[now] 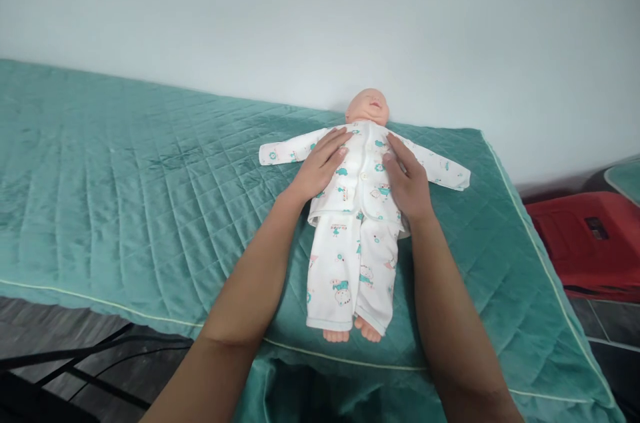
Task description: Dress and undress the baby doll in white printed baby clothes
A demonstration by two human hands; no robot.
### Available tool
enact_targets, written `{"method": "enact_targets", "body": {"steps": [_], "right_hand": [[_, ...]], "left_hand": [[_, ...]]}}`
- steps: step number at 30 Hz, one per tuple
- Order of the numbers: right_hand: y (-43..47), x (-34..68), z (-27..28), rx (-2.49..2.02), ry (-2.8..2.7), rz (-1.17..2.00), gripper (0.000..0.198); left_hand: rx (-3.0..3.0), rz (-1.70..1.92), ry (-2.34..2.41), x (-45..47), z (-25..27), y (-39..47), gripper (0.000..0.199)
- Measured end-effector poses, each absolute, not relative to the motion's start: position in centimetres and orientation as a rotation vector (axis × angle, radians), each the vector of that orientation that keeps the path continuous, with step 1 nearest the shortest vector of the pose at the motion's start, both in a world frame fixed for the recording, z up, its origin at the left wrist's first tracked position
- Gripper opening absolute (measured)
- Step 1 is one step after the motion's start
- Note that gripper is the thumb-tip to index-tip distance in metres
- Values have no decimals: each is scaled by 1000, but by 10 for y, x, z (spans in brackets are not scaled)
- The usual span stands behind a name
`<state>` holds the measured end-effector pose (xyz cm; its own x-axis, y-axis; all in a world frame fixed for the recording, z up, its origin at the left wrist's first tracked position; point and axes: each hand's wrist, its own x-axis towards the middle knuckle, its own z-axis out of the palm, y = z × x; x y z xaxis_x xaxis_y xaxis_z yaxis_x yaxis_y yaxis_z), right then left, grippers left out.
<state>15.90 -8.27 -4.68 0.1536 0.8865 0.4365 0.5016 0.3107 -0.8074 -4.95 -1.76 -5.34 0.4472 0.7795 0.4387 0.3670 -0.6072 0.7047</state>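
Note:
A baby doll (367, 106) lies on its back with its head toward the wall and its bare feet toward me. It wears a white printed jacket (361, 186) with a button at the front, its sleeves stretched out to both sides. White printed trousers (334, 269) cover its legs down to the toes. My left hand (323, 166) rests on the jacket's left side near the shoulder, fingers extended. On the opposite side of the chest lies my right hand (407, 176), its fingers also stretched out. Neither hand grips the cloth visibly.
A green quilted cover (150, 196) spreads over the table beneath the doll. Behind it rises a pale wall (280, 16). On the floor to the right stands a red case (585, 243). Dark metal legs (100, 349) show below the table's front left edge.

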Motion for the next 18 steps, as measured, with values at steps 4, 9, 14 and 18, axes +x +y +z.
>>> {"method": "enact_targets", "body": {"steps": [4,9,14,18], "right_hand": [[-66,181,-63,-1584,-1569,404,58],[-80,212,-76,-1990,-1750,56,61],[-111,267,-78,-2287,-1785,-5,71],[-136,303,-81,-2422,-1718,56,71]], "left_hand": [[2233,983,1139,-60,-71,-10,54],[2422,713,1584,-105,-79,-17,59],[2290,490,1900,-162,-83,-20,75],[2201,451,2000,-176,-84,-19,70]]}}
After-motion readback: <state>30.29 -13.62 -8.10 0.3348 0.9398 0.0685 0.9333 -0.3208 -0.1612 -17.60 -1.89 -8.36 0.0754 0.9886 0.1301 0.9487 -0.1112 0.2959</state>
